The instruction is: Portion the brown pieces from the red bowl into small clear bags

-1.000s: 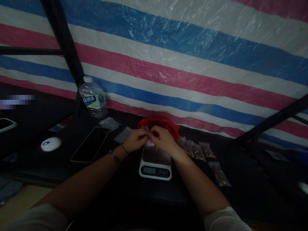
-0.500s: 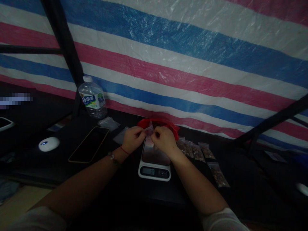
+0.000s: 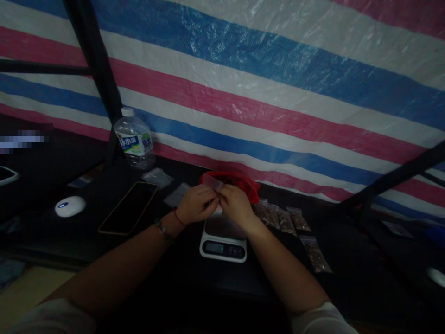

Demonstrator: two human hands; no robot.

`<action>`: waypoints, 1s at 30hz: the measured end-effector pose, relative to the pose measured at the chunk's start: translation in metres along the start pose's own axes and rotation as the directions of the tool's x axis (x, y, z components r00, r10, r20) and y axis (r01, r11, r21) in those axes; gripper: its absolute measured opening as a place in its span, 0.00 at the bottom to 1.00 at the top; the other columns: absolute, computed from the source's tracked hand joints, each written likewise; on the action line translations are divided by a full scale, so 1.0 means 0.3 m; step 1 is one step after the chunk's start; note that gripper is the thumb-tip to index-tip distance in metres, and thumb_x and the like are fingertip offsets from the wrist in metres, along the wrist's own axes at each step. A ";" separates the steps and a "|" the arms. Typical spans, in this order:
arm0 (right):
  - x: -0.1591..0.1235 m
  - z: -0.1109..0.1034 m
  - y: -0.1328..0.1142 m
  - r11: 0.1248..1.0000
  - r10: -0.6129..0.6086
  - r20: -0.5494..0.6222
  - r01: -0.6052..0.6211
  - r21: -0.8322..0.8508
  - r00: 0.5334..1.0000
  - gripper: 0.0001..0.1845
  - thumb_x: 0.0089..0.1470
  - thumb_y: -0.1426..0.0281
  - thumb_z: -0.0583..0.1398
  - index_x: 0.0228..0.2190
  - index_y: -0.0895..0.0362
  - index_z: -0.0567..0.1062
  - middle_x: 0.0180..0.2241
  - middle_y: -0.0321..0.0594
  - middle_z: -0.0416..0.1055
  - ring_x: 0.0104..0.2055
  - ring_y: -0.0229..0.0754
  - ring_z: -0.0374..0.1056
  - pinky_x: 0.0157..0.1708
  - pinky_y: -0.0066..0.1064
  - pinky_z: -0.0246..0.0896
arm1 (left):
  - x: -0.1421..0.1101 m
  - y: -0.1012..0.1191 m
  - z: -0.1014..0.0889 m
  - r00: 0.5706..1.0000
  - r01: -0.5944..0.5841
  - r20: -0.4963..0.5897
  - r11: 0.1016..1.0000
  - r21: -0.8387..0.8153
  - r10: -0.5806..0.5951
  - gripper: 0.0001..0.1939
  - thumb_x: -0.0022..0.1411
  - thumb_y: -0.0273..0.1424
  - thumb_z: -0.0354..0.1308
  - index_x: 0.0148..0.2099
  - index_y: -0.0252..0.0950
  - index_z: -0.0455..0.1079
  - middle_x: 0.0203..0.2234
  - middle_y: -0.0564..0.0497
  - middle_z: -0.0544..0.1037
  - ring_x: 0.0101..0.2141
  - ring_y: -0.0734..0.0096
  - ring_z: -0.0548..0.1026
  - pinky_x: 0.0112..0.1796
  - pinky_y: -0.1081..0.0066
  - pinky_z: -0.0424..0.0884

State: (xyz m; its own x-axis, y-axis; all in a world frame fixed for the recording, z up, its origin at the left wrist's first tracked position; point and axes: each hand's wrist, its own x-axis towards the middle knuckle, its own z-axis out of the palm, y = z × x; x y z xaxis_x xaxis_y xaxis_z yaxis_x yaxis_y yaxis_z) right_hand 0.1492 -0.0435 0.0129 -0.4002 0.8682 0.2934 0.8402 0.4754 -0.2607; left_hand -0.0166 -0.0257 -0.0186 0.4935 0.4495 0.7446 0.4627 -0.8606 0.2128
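Above the far part of a white digital kitchen scale (image 3: pixel 223 249), my left hand (image 3: pixel 197 204) and my right hand (image 3: pixel 236 204) meet with fingers pinched. Between them they grip a small clear plastic bag (image 3: pixel 212 181), its film standing up beyond the fingertips. The lower part of the bag is hidden by my hands. Just behind lies a red plastic bag (image 3: pixel 253 189), open toward me, with contents too dark to make out. Right of the scale lie several filled zip bags (image 3: pixel 286 221) of brown bits, one of them (image 3: pixel 315 254) nearer me.
Flat clear bags (image 3: pixel 157 177) lie left of my hands, beside a dark phone (image 3: pixel 129 208) and a white rounded device (image 3: pixel 70 206). A large clear bottle (image 3: pixel 135 141) stands at the back left. Behind the black table hangs a striped tarp (image 3: pixel 243 106) with dark metal poles (image 3: pixel 100 65).
My hands have come closer together, fingertips now nearly touching. The clear bag's film has tilted to the left. The scale and filled bags stay where they were.
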 end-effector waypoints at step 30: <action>0.004 -0.118 0.069 0.941 -0.016 -0.166 0.071 0.330 0.986 0.12 0.57 0.74 0.57 0.42 0.56 0.77 0.42 0.41 0.75 0.45 0.40 0.68 0.49 0.33 0.60 | 0.042 -0.115 -0.093 0.929 0.160 0.327 0.985 0.067 -0.173 0.25 0.53 0.35 0.60 0.54 0.37 0.66 0.48 0.44 0.73 0.49 0.58 0.71 0.51 0.61 0.67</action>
State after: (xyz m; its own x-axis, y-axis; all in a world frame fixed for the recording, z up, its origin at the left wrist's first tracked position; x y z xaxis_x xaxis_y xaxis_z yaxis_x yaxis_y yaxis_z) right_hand 0.1792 -0.0377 0.0403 -0.3474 0.8247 0.4464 0.6420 0.5561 -0.5278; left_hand -0.0470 0.0030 0.0011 0.6191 0.6450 0.4480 0.5841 -0.7595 0.2862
